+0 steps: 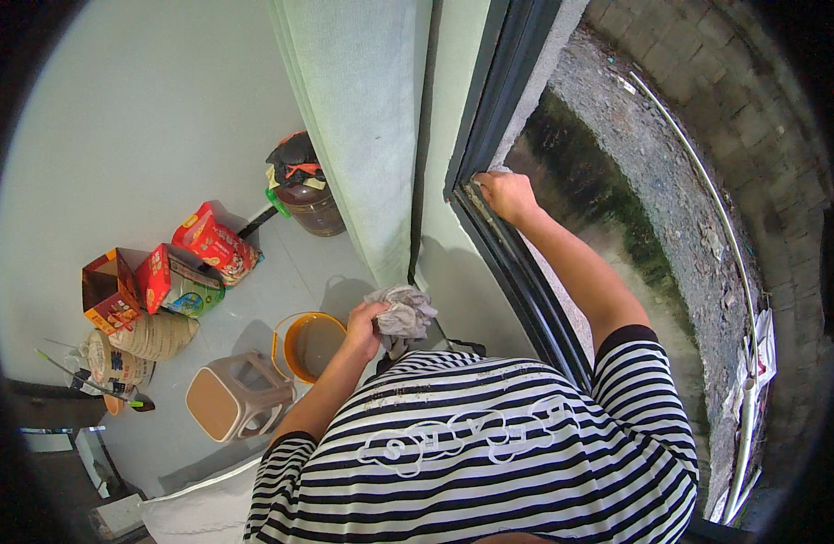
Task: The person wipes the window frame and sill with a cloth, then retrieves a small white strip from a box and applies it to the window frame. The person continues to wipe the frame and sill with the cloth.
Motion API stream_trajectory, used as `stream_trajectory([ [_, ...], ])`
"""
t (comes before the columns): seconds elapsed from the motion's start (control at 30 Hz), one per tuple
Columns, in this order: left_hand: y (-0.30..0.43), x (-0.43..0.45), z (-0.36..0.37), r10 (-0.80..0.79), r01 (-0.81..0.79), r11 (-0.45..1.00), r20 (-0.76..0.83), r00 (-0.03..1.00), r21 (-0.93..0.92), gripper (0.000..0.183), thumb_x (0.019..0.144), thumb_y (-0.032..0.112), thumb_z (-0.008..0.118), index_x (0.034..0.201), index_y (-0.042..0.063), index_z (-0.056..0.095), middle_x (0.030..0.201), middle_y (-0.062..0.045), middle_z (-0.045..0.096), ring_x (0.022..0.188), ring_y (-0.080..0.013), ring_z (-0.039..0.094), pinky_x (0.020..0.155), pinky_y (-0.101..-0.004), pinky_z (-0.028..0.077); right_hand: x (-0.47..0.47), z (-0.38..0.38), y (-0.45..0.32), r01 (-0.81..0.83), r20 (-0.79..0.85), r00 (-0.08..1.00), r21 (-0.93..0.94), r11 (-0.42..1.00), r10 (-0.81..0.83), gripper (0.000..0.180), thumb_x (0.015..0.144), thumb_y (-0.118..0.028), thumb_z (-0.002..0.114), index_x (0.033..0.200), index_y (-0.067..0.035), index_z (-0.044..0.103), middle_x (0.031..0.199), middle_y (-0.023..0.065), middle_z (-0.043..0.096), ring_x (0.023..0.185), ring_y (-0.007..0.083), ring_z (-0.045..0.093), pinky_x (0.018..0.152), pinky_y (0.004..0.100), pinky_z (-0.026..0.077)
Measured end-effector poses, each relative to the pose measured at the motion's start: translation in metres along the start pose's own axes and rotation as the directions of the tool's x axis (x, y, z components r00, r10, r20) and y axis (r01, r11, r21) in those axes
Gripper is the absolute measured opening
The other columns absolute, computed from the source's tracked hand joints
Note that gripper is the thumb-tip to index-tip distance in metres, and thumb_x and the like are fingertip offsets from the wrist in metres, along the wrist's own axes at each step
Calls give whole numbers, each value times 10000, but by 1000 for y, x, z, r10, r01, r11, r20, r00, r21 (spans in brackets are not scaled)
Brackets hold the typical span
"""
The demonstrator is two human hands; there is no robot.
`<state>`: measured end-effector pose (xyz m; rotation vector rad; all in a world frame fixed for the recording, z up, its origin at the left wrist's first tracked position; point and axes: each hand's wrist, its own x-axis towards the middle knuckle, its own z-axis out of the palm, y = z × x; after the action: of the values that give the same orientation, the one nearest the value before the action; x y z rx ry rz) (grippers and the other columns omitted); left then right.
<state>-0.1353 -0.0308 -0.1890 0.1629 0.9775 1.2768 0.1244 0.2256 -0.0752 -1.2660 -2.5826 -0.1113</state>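
My left hand [367, 329] grips a crumpled grey cloth [404, 314] in front of my striped shirt, above the floor. My right hand [505, 193] reaches to the dark metal window frame [498, 234], its fingers bent down at the sill track. A bit of something whitish shows just behind that hand; whether the fingers hold it cannot be made out. Dirt lies along the track beside the fingers. Left of the cloth stands a yellow bucket [289, 340] with greyish water in it.
A beige plastic stool [213, 404] stands beside the bucket. Bags [219, 245], an open cardboard box [121, 319] and sacks [159, 336] line the wall. A long pale curtain [369, 122] hangs left of the window, near a brown jar [313, 207]. Outside are rubble and a white pipe [713, 183].
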Motion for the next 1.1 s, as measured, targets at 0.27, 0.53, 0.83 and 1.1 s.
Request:
stream_trajectory([
  [0.27, 3, -7, 4, -26, 26, 1000, -15, 1000, -8, 220, 771, 79, 606, 960, -29, 575, 962, -161, 636, 900, -283, 622, 844, -406, 495, -7, -20, -17, -209, -111, 959, 344, 915, 261, 201, 775, -186, 607, 963, -126, 649, 714, 136, 631, 707, 314, 634, 610, 436, 488],
  [0.53, 0, -5, 6, -59, 60, 998, -44, 997, 8, 218, 765, 54, 611, 967, -16, 571, 975, -155, 633, 924, -279, 614, 873, -404, 483, -10, -39, -14, -298, 49, 953, 340, 892, 300, 242, 779, -220, 610, 1007, -213, 690, 843, 133, 674, 806, 298, 652, 698, 396, 515],
  [0.83, 2, -11, 19, -55, 55, 998, -25, 998, -9, 254, 771, 59, 614, 999, -36, 553, 968, -139, 630, 905, -265, 613, 843, -386, 479, 5, -11, -6, -151, 182, 971, -53, 987, 158, 351, 733, -171, 585, 1057, -264, 681, 886, 127, 670, 834, 304, 646, 727, 419, 520],
  [1.1, -1, -13, 12, -52, 52, 999, -7, 999, -2, 260, 765, 57, 610, 1009, -10, 552, 1005, -141, 622, 943, -271, 601, 884, -403, 466, 13, -8, 0, -74, 208, 974, -67, 995, 86, 135, 732, -201, 576, 824, -156, 665, 818, 137, 655, 797, 328, 637, 682, 431, 512],
])
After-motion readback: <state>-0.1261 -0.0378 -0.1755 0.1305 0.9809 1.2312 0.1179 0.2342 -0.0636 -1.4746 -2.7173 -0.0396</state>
